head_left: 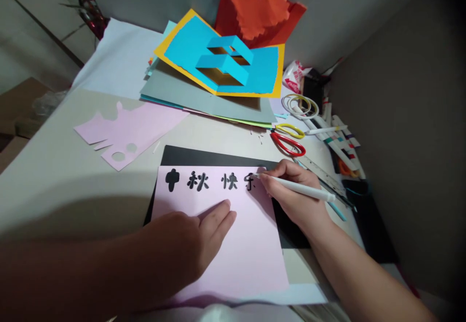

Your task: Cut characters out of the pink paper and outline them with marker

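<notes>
A pink sheet of paper (240, 244) with several characters cut out along its top lies on a black cutting mat (218, 158). My left hand (192, 242) rests flat on the pink sheet with fingers stretched out, pressing it down. My right hand (291, 193) is closed around a white craft knife (302, 189) held like a pen. Its tip touches the last cut-out character at the sheet's upper right.
Behind the mat lie a pink offcut (127, 130), a stack of coloured sheets with a blue and yellow pop-up card (222, 60) and an orange-red pop-up card (258, 11). Red and yellow scissors (287, 137), tape rolls (300, 104), a ruler (327, 174) and pens (338, 140) crowd the right side by the wall.
</notes>
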Motion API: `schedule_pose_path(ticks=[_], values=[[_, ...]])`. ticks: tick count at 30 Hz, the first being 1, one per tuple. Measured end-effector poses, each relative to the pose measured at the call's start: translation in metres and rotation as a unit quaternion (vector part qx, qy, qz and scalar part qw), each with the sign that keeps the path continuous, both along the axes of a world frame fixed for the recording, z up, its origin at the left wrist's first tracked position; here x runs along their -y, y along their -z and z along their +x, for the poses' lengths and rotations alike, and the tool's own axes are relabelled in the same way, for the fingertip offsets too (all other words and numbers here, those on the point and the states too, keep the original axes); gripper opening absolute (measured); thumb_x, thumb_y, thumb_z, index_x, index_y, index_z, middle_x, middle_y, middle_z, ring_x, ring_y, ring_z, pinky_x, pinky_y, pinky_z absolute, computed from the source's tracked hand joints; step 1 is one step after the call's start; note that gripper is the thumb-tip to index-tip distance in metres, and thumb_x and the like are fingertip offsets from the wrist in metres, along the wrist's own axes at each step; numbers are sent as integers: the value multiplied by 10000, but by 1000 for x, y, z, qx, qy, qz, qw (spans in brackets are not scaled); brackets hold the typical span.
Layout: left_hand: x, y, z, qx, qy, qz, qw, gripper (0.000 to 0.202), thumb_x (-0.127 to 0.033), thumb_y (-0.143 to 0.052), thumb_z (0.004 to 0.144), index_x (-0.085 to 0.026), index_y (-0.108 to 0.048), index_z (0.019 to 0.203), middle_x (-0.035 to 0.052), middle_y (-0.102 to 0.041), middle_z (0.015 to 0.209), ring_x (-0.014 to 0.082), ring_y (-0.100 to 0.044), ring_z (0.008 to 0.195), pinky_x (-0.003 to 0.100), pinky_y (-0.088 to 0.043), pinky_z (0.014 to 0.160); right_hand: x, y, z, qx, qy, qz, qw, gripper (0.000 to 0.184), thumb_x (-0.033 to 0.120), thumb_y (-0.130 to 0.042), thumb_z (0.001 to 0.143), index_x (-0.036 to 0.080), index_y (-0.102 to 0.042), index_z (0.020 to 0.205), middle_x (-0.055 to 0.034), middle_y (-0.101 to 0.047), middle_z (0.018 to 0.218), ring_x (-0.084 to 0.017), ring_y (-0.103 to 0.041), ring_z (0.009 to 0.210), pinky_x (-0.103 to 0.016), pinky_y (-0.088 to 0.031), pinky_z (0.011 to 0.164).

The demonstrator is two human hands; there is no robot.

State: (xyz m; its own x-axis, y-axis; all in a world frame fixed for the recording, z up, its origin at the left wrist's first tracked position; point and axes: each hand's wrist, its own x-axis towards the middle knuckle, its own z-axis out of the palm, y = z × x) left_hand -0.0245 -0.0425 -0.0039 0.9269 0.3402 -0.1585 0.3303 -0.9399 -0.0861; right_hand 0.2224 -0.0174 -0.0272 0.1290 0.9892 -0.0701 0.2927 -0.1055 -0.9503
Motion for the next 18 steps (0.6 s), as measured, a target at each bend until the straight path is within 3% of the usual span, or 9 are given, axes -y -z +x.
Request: schedule_pose_path(ticks=[10,13,18], values=[[3,7,-6,47,-16,-4,999,725,-123,-563,720,-79,-493,1440,237,-419,1529,225,-694,783,316,-436,438,3,1,0,12,-8,3,1000,244,243,-756,790,245,-572,630,1,-646,653,-179,-628,669,-291,-478,599],[2,7,-5,60,-30,-17,998,685,-139,-539,763,-55,-483,1441,234,-397,1545,239,-698,869,324,-462,484,3,0,-2,24,-5,4,1000,224,232,-756,784,241,-586,637,-1,-665,676,-166,-608,652,-287,-475,603],[4,10,-2,62,-68,-68,993,701,-242,-536,851,-40,-381,1504,238,-319,1584,254,-693,819,354,-440,492,3,-1,-1,44,-11,14,999,216,200,-747,772,230,-590,627,12,-657,648,-128,-553,584,-251,-449,562]])
